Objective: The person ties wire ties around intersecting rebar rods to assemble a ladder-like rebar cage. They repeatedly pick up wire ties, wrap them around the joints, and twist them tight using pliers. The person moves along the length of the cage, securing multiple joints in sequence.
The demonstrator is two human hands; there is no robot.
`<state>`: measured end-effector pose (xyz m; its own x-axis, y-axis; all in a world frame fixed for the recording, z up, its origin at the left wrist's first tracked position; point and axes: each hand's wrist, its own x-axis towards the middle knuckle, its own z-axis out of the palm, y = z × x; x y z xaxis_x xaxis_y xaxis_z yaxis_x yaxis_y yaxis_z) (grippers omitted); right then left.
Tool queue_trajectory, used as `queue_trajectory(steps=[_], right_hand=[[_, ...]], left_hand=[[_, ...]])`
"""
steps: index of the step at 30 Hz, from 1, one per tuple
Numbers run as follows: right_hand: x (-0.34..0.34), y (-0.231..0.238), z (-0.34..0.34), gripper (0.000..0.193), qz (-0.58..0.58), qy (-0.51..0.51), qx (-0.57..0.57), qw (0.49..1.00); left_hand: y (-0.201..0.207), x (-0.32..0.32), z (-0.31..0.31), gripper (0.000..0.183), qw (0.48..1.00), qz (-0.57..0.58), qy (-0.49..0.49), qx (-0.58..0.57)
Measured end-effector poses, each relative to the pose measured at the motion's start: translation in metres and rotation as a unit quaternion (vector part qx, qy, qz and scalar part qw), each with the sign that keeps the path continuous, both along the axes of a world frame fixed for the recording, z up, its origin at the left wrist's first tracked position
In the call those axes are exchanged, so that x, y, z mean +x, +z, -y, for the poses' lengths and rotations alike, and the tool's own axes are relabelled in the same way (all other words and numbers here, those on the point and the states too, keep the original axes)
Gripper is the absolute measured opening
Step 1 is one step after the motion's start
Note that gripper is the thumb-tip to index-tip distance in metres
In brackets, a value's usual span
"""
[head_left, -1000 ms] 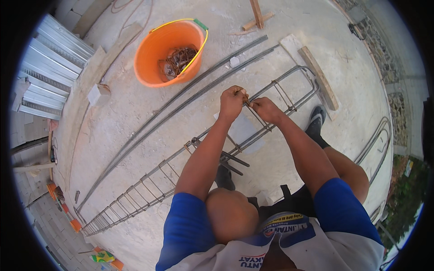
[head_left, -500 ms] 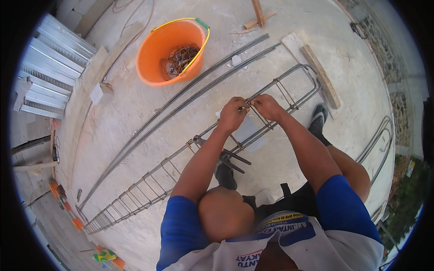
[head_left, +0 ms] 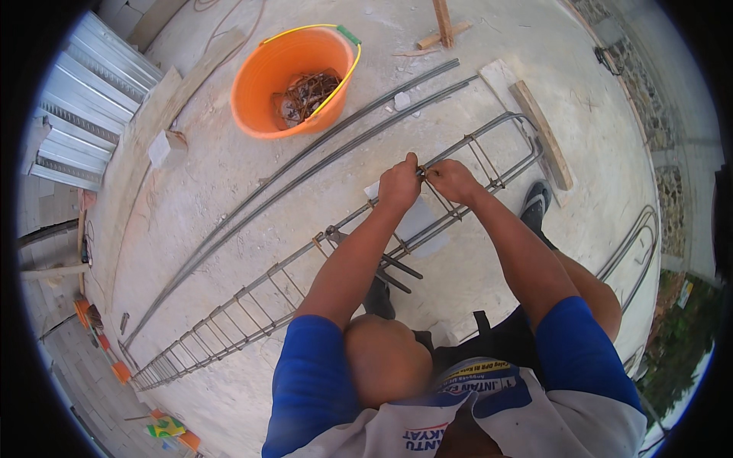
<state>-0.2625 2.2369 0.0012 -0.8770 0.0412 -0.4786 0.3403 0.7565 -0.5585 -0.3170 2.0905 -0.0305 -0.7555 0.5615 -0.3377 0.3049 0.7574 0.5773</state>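
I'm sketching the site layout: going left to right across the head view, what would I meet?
Corrugated metal sheets, orange bucket, left grip, right grip, short timber piece, bent bars.

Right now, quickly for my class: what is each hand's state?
Left hand: grip closed at the cage; whether it holds anything cannot be told.
Right hand: grip closed at the cage too; anything pinched is too small to tell.

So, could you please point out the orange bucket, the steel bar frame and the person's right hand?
Orange bucket [head_left: 265, 67]: head view, inner wall.
Steel bar frame [head_left: 353, 217]: head view, upper long bar.
Right hand [head_left: 453, 182]: head view, its back.
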Motion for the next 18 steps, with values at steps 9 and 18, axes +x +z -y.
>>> queue_trajectory(steps=[9, 18], right_hand=[[0.002, 0.000, 0.018, 0.042, -0.064, -0.019, 0.103, 0.992], [0.003, -0.003, 0.028, 0.030, -0.106, -0.035, 0.142, 0.984]], left_hand=[[-0.016, 0.004, 0.004, 0.013, 0.983, -0.169, -0.067, -0.026], [0.010, -0.031, 0.013, 0.025, 0.981, 0.008, -0.172, -0.089]])
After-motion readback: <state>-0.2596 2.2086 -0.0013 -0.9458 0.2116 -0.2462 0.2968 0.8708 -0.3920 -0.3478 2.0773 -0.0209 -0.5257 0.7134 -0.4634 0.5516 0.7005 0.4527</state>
